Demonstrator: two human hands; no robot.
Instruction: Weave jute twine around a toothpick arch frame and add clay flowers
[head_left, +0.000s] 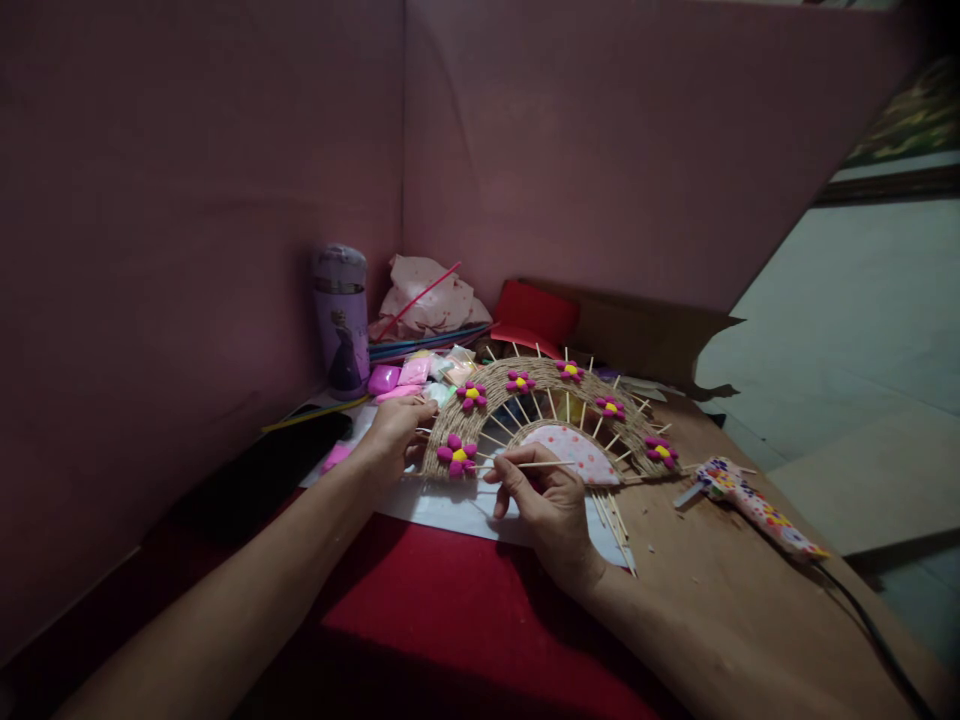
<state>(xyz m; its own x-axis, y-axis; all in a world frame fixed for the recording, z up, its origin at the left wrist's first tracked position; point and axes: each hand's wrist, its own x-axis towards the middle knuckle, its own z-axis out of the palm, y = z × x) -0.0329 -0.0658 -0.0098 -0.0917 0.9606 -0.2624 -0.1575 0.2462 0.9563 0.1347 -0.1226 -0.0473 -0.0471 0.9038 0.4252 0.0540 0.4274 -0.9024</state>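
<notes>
- Right hand (544,500): thumb and fingertips pinched shut on a thin stick (546,464), held level across the lower opening of the woven arch (540,375)
- Left hand (394,435): fingers bent onto the arch's left foot, at nine o'clock from the right hand; I cannot tell whether they clasp it or only press
- The arch lies flat on white paper (450,508), sticks fanning out through it; six pink flowers (457,455) with yellow centres sit along it; a dotted pink half-disc (574,450) fills its middle
- Loose sticks (616,522) at four o'clock, just beside the right wrist
- Patterned glue gun (750,505) at three o'clock, well apart
- Bottle (341,320) at ten o'clock bears a printed figure; its lettering is too blurred to read; clay packets (412,372) lie beside it
</notes>
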